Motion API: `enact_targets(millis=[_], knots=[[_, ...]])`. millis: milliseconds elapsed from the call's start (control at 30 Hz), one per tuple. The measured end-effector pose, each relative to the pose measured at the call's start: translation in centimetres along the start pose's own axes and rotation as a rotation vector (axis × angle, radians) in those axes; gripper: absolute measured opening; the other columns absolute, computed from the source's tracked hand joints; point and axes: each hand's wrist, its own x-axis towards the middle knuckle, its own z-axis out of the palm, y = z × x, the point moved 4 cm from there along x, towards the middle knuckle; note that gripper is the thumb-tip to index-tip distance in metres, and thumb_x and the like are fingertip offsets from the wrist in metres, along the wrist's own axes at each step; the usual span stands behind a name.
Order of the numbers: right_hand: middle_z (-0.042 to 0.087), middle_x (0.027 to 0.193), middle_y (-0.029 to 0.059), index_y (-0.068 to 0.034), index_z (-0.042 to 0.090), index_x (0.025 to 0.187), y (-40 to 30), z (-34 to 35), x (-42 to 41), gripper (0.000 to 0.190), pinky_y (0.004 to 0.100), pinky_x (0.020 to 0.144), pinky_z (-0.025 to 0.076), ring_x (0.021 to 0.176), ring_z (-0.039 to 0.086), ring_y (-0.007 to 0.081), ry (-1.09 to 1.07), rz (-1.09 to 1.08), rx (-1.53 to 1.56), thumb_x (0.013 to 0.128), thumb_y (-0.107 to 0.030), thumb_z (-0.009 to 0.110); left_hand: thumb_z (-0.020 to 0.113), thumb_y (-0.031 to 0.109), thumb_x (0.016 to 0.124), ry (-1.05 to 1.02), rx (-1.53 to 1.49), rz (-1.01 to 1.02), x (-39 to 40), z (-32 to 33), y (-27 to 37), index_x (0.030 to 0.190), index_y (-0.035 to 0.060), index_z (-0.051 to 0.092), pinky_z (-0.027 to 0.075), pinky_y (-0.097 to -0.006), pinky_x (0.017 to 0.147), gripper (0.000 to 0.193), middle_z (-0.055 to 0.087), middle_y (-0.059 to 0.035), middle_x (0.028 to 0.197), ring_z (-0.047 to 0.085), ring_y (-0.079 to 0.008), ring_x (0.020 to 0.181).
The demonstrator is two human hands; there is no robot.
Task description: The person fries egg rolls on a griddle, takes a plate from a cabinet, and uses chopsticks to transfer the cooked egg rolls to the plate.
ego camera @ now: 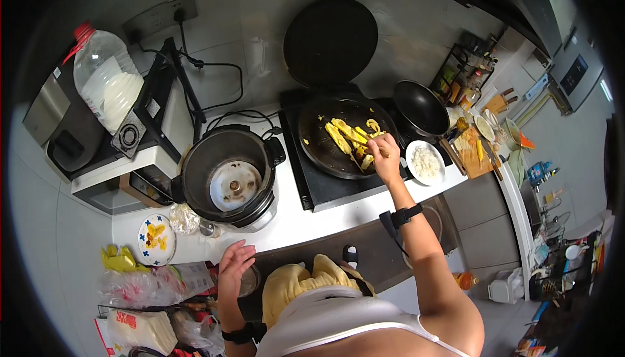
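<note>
My right hand [385, 156] grips wooden chopsticks [355, 139] over the dark round electric griddle [327, 161], its lid [331, 39] standing raised behind. The chopstick tips are among yellow strips of cooked egg [339, 137], with a few small bits scattered on the pan. Just right of the griddle sits a white bowl of cooked rice [426, 163], close to my right wrist. My left hand [236, 261] hangs at the counter's front edge with fingers apart and nothing in it. Nearest to it stands an uncovered electric pressure cooker [235, 186], its inner pot absent and the heating plate showing.
A flower-patterned plate with egg scraps [156, 240] lies at left. Beyond the rice are a black frying pan [421, 108] and a cutting board [469, 154] with a knife. A large plastic bottle [105, 78] stands by the microwave [117, 191]. Cords run behind the cooker.
</note>
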Motion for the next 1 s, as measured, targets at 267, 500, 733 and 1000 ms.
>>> enact_targets(millis=[267, 500, 733, 1000], knots=[[0.061, 0.073, 0.0103, 0.008, 0.058, 0.079, 6.0, -0.3, 2.3, 0.028, 0.0262, 0.059, 0.055, 0.063, 0.064, 0.0181, 0.300, 0.476, 0.474, 0.089, -0.018, 0.059, 0.045, 0.022, 0.094, 0.016, 0.004, 0.012, -0.6, 0.2, 0.1, 0.127, 0.0028, 0.043, 0.039, -0.0380, 0.093, 0.038, 0.054, -0.0148, 0.116, 0.051, -0.0258, 0.111], [0.059, 0.074, 0.0111, 0.005, 0.053, 0.077, 7.2, -1.3, 1.5, 0.029, 0.0267, 0.058, 0.058, 0.062, 0.064, 0.0210, 0.392, 0.595, 0.583, 0.090, -0.021, 0.056, 0.045, 0.017, 0.091, 0.039, -0.015, 0.004, -1.0, -0.5, 0.1, 0.126, 0.0033, 0.044, 0.039, -0.0375, 0.093, 0.038, 0.055, -0.0143, 0.116, 0.051, -0.0254, 0.111], [0.058, 0.081, 0.0125, 0.004, 0.052, 0.079, 4.3, 1.1, 0.5, 0.031, 0.0283, 0.058, 0.058, 0.065, 0.064, 0.0227, 0.346, 0.576, 0.754, 0.091, -0.024, 0.055, 0.046, 0.016, 0.090, 0.018, -0.019, 0.009, -0.9, -0.2, 0.4, 0.126, 0.0031, 0.044, 0.040, -0.0368, 0.093, 0.038, 0.055, -0.0145, 0.116, 0.052, -0.0250, 0.111], [0.060, 0.073, 0.0088, 0.005, 0.058, 0.077, -0.6, 6.6, -1.3, 0.024, 0.0243, 0.056, 0.054, 0.060, 0.062, 0.0178, 0.338, 0.482, 0.628, 0.089, -0.017, 0.059, 0.047, 0.018, 0.088, -0.002, -0.004, -0.003, -0.7, -0.6, 0.4, 0.128, 0.0025, 0.040, 0.039, -0.0386, 0.095, 0.044, 0.053, -0.0166, 0.119, 0.050, -0.0267, 0.112]])
